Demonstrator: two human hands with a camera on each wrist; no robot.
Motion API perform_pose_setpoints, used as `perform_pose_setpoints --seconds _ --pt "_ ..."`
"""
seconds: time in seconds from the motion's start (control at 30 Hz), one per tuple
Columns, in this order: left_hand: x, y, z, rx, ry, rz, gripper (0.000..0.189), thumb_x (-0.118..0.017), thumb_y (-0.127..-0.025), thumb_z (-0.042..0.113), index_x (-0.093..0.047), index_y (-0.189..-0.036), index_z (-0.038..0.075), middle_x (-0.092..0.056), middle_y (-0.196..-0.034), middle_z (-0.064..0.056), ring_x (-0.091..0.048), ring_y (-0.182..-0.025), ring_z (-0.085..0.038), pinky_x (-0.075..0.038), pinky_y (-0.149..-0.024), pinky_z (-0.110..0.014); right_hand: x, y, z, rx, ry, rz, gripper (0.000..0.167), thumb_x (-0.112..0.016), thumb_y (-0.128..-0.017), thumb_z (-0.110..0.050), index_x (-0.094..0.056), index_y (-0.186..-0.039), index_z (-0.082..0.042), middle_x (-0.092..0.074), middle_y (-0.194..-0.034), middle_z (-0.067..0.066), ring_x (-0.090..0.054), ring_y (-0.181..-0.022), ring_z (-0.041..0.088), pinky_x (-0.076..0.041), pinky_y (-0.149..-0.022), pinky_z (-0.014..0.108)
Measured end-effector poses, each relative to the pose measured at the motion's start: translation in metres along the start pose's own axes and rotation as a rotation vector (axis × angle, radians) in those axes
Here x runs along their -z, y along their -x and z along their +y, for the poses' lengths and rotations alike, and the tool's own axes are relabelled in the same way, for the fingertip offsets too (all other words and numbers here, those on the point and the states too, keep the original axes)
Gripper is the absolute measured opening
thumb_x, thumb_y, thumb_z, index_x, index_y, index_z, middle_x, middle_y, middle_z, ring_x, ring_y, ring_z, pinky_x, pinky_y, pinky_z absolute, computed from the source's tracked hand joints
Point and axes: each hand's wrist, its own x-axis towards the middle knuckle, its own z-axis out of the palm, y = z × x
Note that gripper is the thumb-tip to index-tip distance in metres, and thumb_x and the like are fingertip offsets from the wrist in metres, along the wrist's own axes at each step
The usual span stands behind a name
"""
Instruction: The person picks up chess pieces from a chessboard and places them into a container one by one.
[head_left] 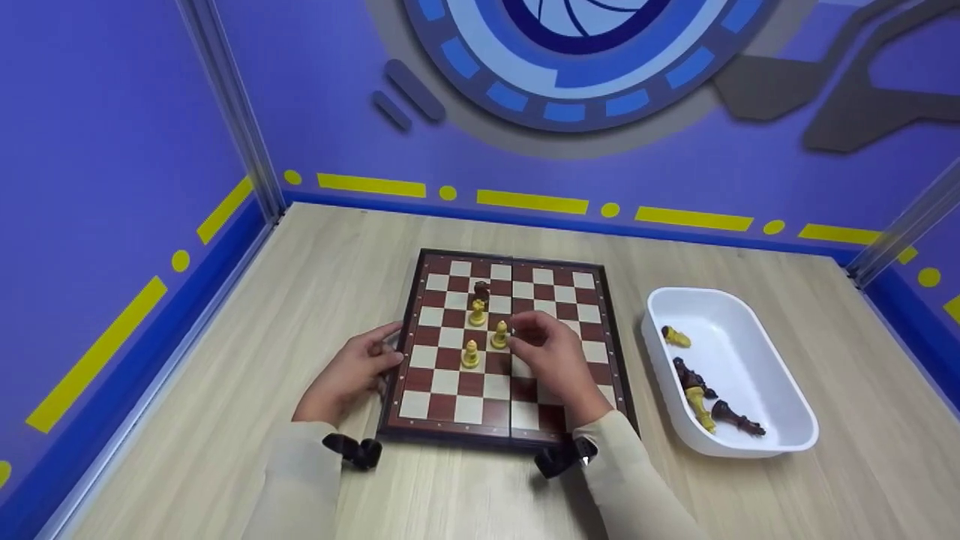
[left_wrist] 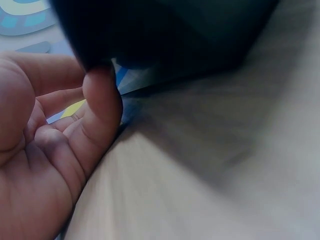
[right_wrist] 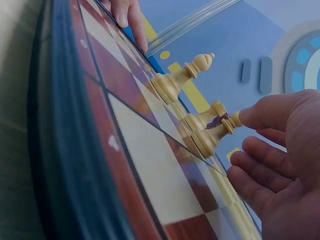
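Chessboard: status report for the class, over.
Left hand holds chessboard edge. Right hand at pale bishop, grip unclear. Second pale bishop stands close by.

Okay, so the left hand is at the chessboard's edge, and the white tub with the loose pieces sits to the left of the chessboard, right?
Not quite: the head view shows the white tub with the loose pieces to the right of the chessboard. The left hand is at its edge.

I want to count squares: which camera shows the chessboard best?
The head view, showing nearly the whole chessboard from above. The right wrist view shows part, steeply slanted; the left wrist view, apparently a dark, blurred side.
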Motion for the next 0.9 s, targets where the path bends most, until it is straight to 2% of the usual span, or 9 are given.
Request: perform_pose_setpoints --seconds 0.4,0.9 --pt "0.003 -0.001 -0.001 -0.014 -0.052 -0.032 0.062 -0.055 -0.096 0.0 -0.03 -0.152 0.007 -0.056 -0.085 -0.002 -0.06 -0.06 -0.009 -0.053 -0.049 -0.024 -0.008 -0.003 0.002 -0.005 0.021 -0.008 0.019 -0.075 -0.084 -0.018 -0.07 -0.102 -0.019 -0.07 -0.097 -0.005 -0.065 -0.092 0.011 -0.054 -0.085 0.033" --pt "0.003 -0.001 0.0 -0.02 -0.056 -0.041 0.063 -0.055 -0.095 0.001 -0.029 -0.152 0.006 -0.057 -0.085 -0.002 -0.059 -0.057 -0.008 -0.053 -0.048 -0.023 -0.015 -0.009 -0.002 -0.006 0.043 -0.011 0.025 -0.074 -0.084 -0.015 -0.069 -0.108 -0.012 -0.071 -0.101 -0.001 -0.064 -0.095 0.015 -0.052 -0.09 0.037"
